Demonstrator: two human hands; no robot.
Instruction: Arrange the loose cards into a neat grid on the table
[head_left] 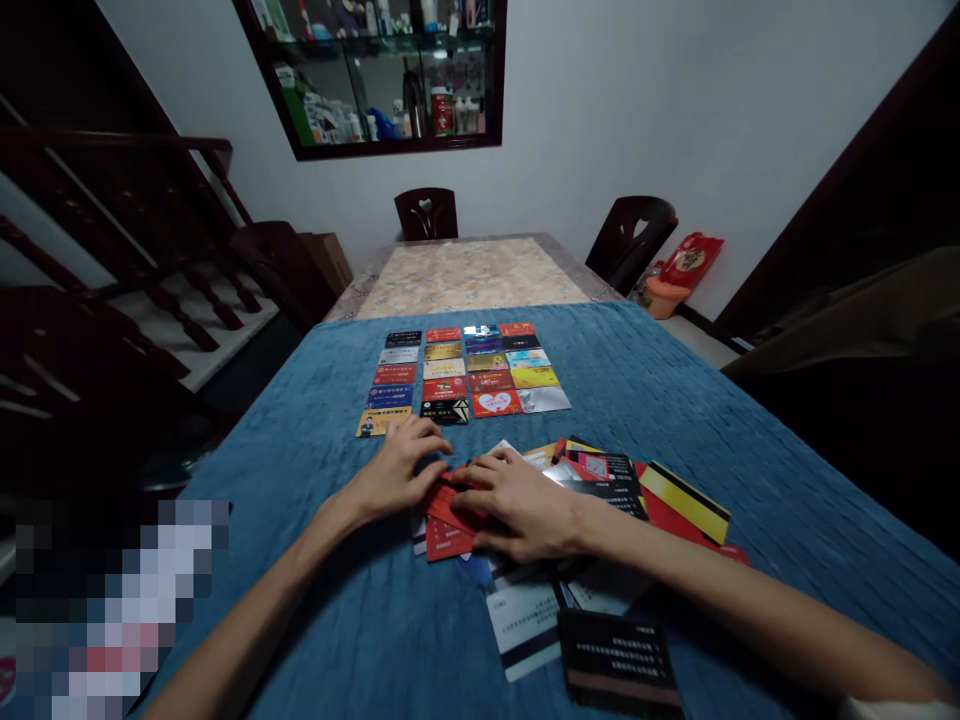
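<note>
Two hands in head cam: L hand (411, 460) has bent, loosely parted fingers left of the near card pile (604, 485); R hand (525, 505) rests spread over its red cards (448, 541). Can't tell if either grips. Neat card grid (450, 370)'s farther off. IMO steady pile w/ R, slide 1 card out flat.

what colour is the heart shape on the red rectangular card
The printed heart is white, clearest in the head view.
</note>
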